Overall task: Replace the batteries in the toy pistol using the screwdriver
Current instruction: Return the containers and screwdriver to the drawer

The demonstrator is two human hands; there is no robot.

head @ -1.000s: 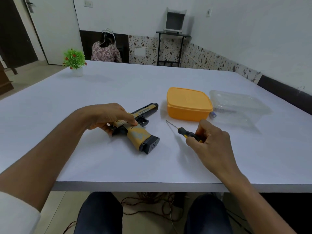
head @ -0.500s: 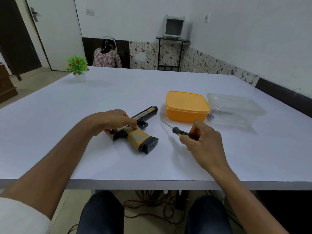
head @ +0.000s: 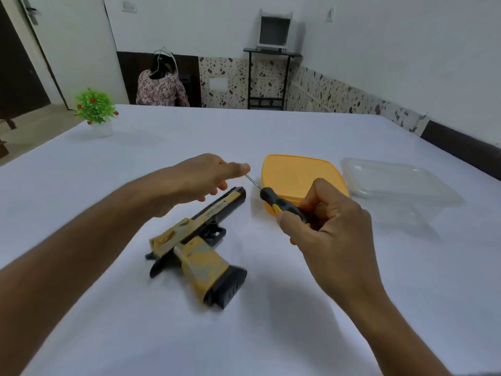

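The toy pistol [head: 199, 248] lies on its side on the white table [head: 108, 321], in the near middle, free of both hands. Its long axis runs from the near left, where the grip and the black base are, to the far right, where the muzzle points toward the orange box [head: 301, 175]. My right hand [head: 328, 232] is curled around the black and yellow handle of the screwdriver [head: 279, 203], lifted off the table; the thin shaft points far and left, toward the fingertips of my left hand [head: 200, 177]. The left hand is open with relaxed fingers, hovering above the barrel end and holding nothing. It is the nearer hand to the pistol. I judge the grip base is where the tool must go. Half a second ago the left hand pressed on the pistol and the screwdriver was low near the table; now the pistol is released and the tool is raised.
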